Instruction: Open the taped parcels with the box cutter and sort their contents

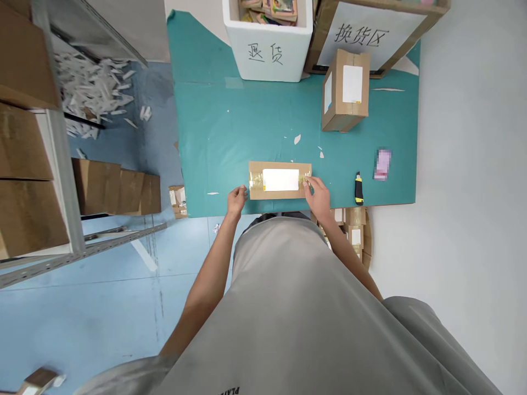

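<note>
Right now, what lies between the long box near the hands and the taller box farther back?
Between the long box and the taller box, a few small white scraps lie on the green tabletop, as the head view shows.

On my table point(206, 137) I count three boxes point(280, 181) point(345, 90) point(370, 35), one bin point(269, 55) at eleven o'clock, one knife point(359, 190) at four.

A pixelated blur obscures the pink item point(382, 164).

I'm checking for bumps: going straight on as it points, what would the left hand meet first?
Probably the left end of the flat-lying cardboard box; the height of the left hand is unclear.
</note>
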A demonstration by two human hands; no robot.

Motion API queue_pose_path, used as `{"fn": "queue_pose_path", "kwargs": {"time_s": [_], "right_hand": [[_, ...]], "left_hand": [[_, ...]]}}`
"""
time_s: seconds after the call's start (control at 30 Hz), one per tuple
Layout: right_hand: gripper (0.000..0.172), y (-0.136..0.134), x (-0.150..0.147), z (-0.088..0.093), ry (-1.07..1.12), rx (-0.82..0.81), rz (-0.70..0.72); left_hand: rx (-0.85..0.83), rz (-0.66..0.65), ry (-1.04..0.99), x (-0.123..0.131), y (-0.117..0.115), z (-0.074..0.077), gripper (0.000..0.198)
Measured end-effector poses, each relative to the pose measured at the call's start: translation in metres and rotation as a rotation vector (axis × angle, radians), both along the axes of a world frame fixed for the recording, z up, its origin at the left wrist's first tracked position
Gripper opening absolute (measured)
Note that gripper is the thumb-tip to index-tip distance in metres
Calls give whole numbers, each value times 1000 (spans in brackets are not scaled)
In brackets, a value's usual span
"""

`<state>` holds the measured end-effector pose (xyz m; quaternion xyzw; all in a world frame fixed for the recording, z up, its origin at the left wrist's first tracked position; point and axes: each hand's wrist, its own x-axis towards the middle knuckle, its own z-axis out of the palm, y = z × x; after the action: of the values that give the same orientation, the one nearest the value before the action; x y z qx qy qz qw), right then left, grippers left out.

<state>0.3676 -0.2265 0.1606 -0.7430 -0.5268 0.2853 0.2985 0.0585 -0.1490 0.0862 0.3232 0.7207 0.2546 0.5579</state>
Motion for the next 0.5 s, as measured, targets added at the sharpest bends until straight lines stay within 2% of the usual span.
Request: {"fn": "queue_pose_path", "kwargs": {"time_s": [0.13, 0.23, 0.33, 0.43, 0.5], "right_hand": [[72, -2, 36, -3, -1, -7, -144], [82, -6, 50, 5, 66, 43, -279], [73, -12, 43, 24, 136, 110, -299], [66, -13, 28, 42, 185, 129, -282], [66, -13, 21, 48, 219, 134, -307]], "left_hand": [[-5, -20, -98, 27, -1, 9, 59], [26, -52, -243, 50, -3, 23, 65], [72, -97, -321, 71, -4, 40, 72], [84, -100, -315, 85, -3, 58, 77], [115, -98, -280, 88, -3, 71, 78]]}}
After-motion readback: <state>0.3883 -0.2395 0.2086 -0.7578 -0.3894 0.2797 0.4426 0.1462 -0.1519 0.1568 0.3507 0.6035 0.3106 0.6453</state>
